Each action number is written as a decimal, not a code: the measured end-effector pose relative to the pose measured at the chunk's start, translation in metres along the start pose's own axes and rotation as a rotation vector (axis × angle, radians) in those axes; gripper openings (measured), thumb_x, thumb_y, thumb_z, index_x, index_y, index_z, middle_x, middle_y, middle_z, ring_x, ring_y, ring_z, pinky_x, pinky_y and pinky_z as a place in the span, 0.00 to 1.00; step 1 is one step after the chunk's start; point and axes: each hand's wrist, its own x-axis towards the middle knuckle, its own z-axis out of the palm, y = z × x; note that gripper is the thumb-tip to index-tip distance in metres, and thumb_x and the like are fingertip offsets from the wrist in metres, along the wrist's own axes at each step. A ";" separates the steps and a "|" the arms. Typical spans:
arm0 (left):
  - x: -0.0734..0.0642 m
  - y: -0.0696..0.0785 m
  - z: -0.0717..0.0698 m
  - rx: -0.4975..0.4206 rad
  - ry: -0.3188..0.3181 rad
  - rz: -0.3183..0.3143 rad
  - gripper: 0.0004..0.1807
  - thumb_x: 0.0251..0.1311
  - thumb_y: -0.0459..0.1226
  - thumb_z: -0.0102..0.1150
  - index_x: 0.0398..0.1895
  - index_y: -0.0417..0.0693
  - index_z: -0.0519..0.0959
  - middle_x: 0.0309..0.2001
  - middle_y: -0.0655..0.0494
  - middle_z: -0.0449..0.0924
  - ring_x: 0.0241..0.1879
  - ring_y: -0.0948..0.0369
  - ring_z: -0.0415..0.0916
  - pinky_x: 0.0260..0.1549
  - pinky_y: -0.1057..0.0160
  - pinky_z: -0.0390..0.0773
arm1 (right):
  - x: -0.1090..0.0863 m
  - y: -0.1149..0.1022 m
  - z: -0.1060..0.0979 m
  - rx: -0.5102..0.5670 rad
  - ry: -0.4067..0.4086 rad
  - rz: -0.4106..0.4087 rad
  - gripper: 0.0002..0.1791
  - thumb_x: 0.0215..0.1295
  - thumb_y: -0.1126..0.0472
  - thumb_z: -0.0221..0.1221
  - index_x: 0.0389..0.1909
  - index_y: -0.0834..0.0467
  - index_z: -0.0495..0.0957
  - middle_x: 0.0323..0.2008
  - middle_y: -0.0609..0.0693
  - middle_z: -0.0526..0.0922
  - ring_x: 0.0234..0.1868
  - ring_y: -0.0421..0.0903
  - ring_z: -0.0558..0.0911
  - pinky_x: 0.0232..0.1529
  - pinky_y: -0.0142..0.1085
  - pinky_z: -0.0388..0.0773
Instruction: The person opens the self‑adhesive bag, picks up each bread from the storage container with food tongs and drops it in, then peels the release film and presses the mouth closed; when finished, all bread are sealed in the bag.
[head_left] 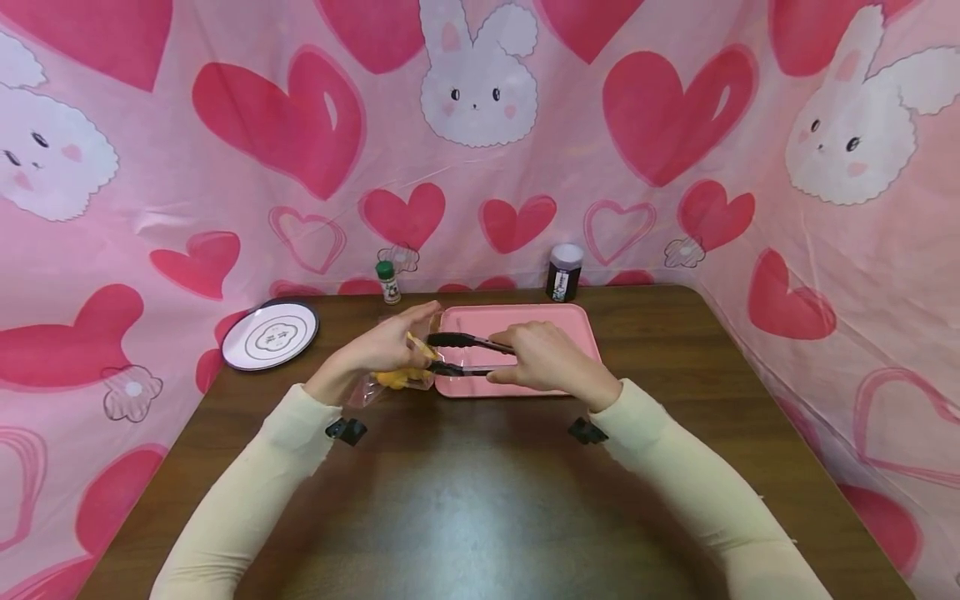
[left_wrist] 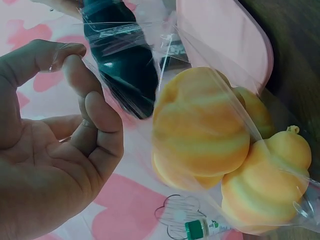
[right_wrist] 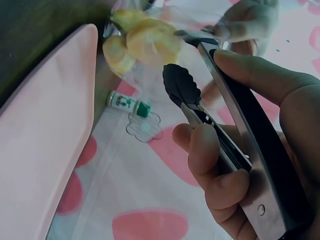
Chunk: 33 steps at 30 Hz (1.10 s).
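Note:
My left hand pinches the edge of a clear plastic bag between thumb and fingertips, at the left end of the pink tray. Several rounded, yellow-orange, bread-like pieces lie inside the bag; some have a bulbous, knobbed shape. Metal tongs with black scalloped tips are gripped in my right hand, above the tray. The tongs' arms are spread, tips pointing left at the bag's mouth. One black tip shows against the film; whether it is inside the bag I cannot tell.
A white plate with a dark rim lies at the back left. At the back edge stand a small green-capped shaker and a dark jar with a pale lid. Pink heart-patterned cloth hangs behind the brown table.

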 end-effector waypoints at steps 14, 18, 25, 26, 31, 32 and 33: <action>0.000 0.000 -0.006 -0.043 0.043 -0.013 0.52 0.51 0.26 0.64 0.80 0.49 0.51 0.79 0.46 0.51 0.32 0.57 0.76 0.32 0.64 0.82 | -0.032 0.036 -0.025 0.050 0.026 0.021 0.37 0.53 0.41 0.71 0.61 0.56 0.80 0.49 0.51 0.87 0.45 0.46 0.82 0.49 0.47 0.80; -0.001 0.000 -0.008 -0.053 0.050 -0.019 0.52 0.51 0.26 0.65 0.80 0.46 0.51 0.79 0.45 0.50 0.32 0.58 0.76 0.30 0.65 0.81 | -0.043 0.050 -0.030 0.072 0.022 0.046 0.39 0.53 0.40 0.71 0.62 0.58 0.78 0.49 0.52 0.87 0.39 0.47 0.78 0.46 0.46 0.78; -0.003 0.001 -0.012 -0.051 0.061 -0.035 0.52 0.52 0.26 0.65 0.80 0.46 0.49 0.78 0.45 0.54 0.30 0.59 0.76 0.31 0.64 0.81 | -0.057 0.079 -0.032 0.113 0.006 0.162 0.45 0.54 0.37 0.69 0.66 0.62 0.73 0.58 0.60 0.82 0.53 0.55 0.81 0.59 0.55 0.76; -0.004 0.001 -0.012 -0.053 0.058 -0.035 0.52 0.52 0.26 0.65 0.80 0.46 0.49 0.77 0.44 0.54 0.31 0.58 0.77 0.31 0.64 0.82 | -0.059 0.084 -0.032 0.118 0.001 0.184 0.46 0.54 0.36 0.69 0.67 0.62 0.72 0.59 0.61 0.81 0.56 0.57 0.80 0.60 0.56 0.75; -0.005 0.000 -0.015 -0.023 0.064 -0.026 0.51 0.53 0.29 0.66 0.80 0.47 0.50 0.77 0.44 0.54 0.45 0.50 0.78 0.40 0.64 0.83 | -0.067 0.109 -0.027 0.129 0.013 0.282 0.43 0.56 0.35 0.66 0.64 0.60 0.74 0.53 0.61 0.82 0.52 0.57 0.80 0.54 0.54 0.77; -0.005 -0.001 -0.016 -0.018 0.066 -0.027 0.51 0.53 0.29 0.66 0.80 0.47 0.50 0.77 0.44 0.54 0.48 0.49 0.77 0.41 0.63 0.83 | -0.068 0.114 -0.026 0.137 0.026 0.304 0.38 0.57 0.35 0.66 0.59 0.59 0.77 0.47 0.59 0.84 0.47 0.55 0.81 0.49 0.52 0.79; -0.005 -0.001 -0.016 -0.017 0.064 -0.022 0.51 0.53 0.29 0.65 0.80 0.47 0.50 0.78 0.44 0.53 0.51 0.47 0.76 0.43 0.61 0.84 | -0.069 0.119 -0.025 0.138 0.039 0.320 0.34 0.57 0.35 0.66 0.53 0.58 0.79 0.41 0.57 0.83 0.42 0.53 0.79 0.42 0.48 0.78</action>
